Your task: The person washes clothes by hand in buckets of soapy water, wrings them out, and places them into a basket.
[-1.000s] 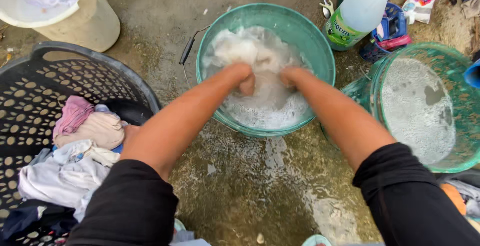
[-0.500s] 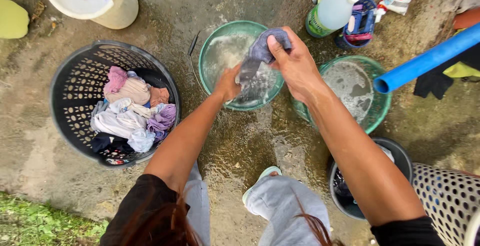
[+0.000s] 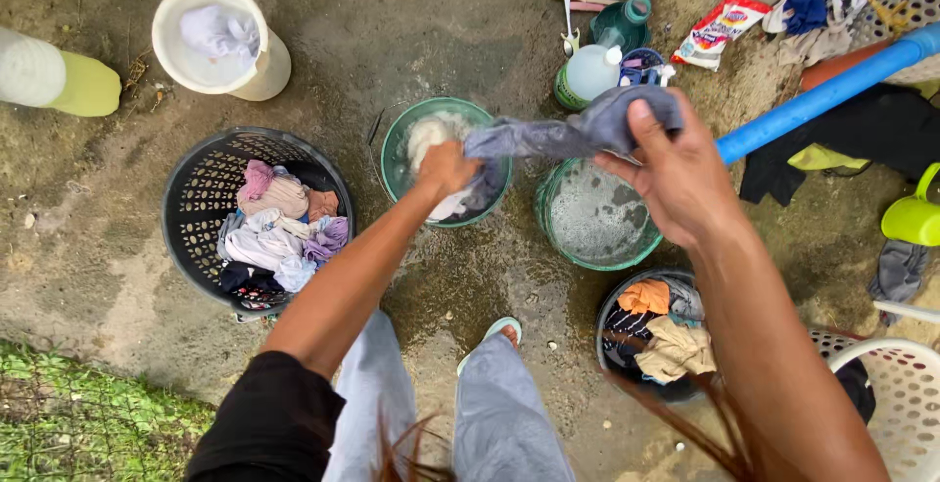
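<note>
Both hands hold a wet grey-blue cloth [image 3: 563, 133] stretched between them, raised above the wash tubs. My left hand [image 3: 443, 167] grips its lower end over the green tub of soapy water [image 3: 395, 149], where a white garment [image 3: 431, 133] soaks. My right hand [image 3: 674, 171] grips the upper end, closer to the camera, above a second green tub of foamy water [image 3: 592, 255].
A black laundry basket [image 3: 191, 198] full of clothes stands at the left, a white bucket [image 3: 250, 71] behind it. A dark bucket of wrung clothes [image 3: 612, 311] is at lower right. Detergent bottle [image 3: 587, 73], powder bag [image 3: 720, 27], blue pipe [image 3: 822, 91], white basket [image 3: 906, 404]. Wet concrete ground.
I have stood up, so the view is higher and wider. The hands left the soapy water, lifted out the grey-blue cloth and pulled it out long between them.
</note>
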